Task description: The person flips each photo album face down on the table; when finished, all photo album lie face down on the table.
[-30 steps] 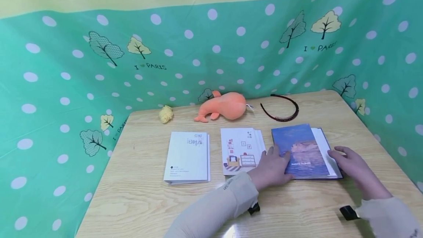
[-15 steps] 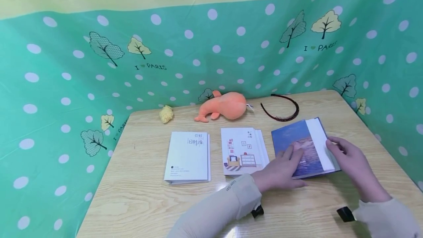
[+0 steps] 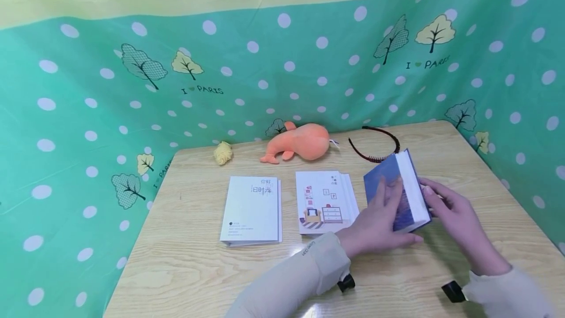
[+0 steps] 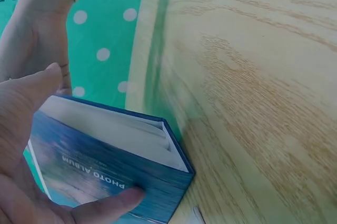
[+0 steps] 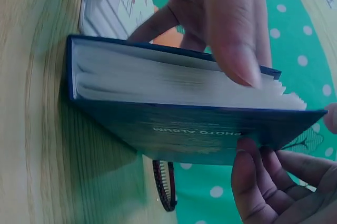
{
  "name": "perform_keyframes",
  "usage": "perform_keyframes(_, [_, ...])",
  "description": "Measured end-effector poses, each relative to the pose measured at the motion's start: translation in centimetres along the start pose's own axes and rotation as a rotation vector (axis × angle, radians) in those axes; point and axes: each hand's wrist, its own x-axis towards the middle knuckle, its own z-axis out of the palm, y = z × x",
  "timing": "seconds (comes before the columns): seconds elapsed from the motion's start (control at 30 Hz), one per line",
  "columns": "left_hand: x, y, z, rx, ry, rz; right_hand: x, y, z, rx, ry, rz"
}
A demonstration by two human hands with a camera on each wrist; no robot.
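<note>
A blue photo album (image 3: 375,176) stands tilted up off the table at the right in the head view, its white page edges facing the right hand. My left hand (image 3: 375,225) lies on the front cover with fingers extended, its thumb sticking out past the bottom edge. At the other side, my right hand (image 3: 456,225) holds the opposite cover at its edge. Curled right fingers (image 5: 247,174) touch that cover below the printed "PHOTO ALBUM" in the right wrist view. Page edges (image 4: 116,129) show between both covers in the left wrist view.
Left of the blue album lies a white album with a furniture drawing (image 3: 324,193), then another white album (image 3: 251,210). Along the back sit a yellow crinkled object (image 3: 222,153), an orange plush whale (image 3: 304,142) and a dark headband (image 3: 393,136). A green curtain (image 3: 247,70) hangs behind.
The blue album has gone from lying nearly flat to tilted up, its right side raised and moved left. The right hand has moved left with it; the left hand has slid slightly right.
</note>
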Motion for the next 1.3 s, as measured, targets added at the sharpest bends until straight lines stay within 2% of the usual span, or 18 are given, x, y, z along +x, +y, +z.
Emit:
perform_keyframes(0.27, [-0.1, -0.2, -1.2, -0.084, 0.066, -0.015, -0.2, -0.3, 1.0, 0.034, -0.063, -0.122])
perform_keyframes(0.67, [-0.9, -0.8, -2.2, -0.111, 0.076, 0.045, 0.0, 0.2, 2.0, 0.040, -0.167, -0.160])
perform_keyframes(0.83, [-1.0, -1.2, -2.4, -0.174, 0.110, 0.054, 0.1, 0.6, 2.5, 0.085, -0.286, -0.140])
perform_keyframes(0.97, [-1.0, -1.5, -2.6, -0.264, 0.142, 0.081, 0.1, 1.1, 2.8, 0.108, -0.362, -0.088])
perform_keyframes(1.1, [-1.1, -1.8, -2.6, -0.357, 0.185, 0.125, 0.0, 1.6, 3.1, 0.069, -0.362, -0.054])
perform_keyframes(1.3, [-1.6, -1.7, -2.6, -0.439, 0.195, 0.052, 0.1, 2.2, 3.2, -0.019, -0.340, -0.041])
